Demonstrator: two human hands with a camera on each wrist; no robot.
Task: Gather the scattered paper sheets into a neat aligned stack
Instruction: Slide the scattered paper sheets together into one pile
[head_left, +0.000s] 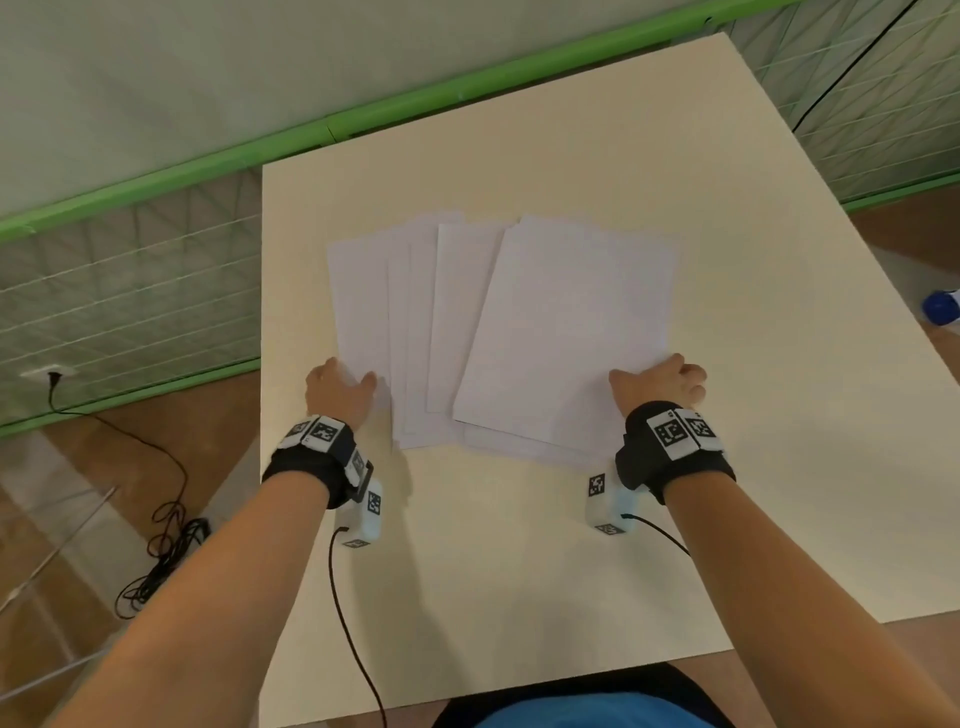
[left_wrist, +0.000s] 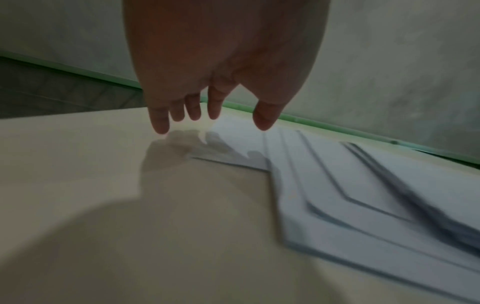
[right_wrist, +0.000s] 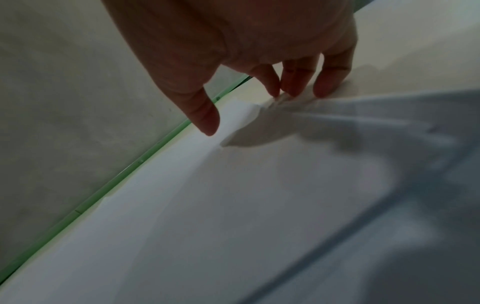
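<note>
Several white paper sheets (head_left: 457, 312) lie fanned and overlapping on the cream table (head_left: 519, 571). The top sheet (head_left: 561, 322) is the rightmost and sits tilted. My left hand (head_left: 353, 379) is at the near left corner of the leftmost sheet (head_left: 358, 301). In the left wrist view the left hand (left_wrist: 223, 123) hangs with straight fingers just over that corner and the sheets (left_wrist: 363, 185). My right hand (head_left: 654, 374) is at the top sheet's near right corner. There the right hand (right_wrist: 249, 111) has fingertips (right_wrist: 288, 90) touching the sheet's (right_wrist: 233, 205) edge, thumb apart above it.
A green-framed mesh fence (head_left: 130, 291) runs along the table's left and far sides. Black cables (head_left: 166, 519) lie on the floor at left. A blue and white object (head_left: 943, 306) sits off the table's right edge. Bare tabletop lies between me and the sheets.
</note>
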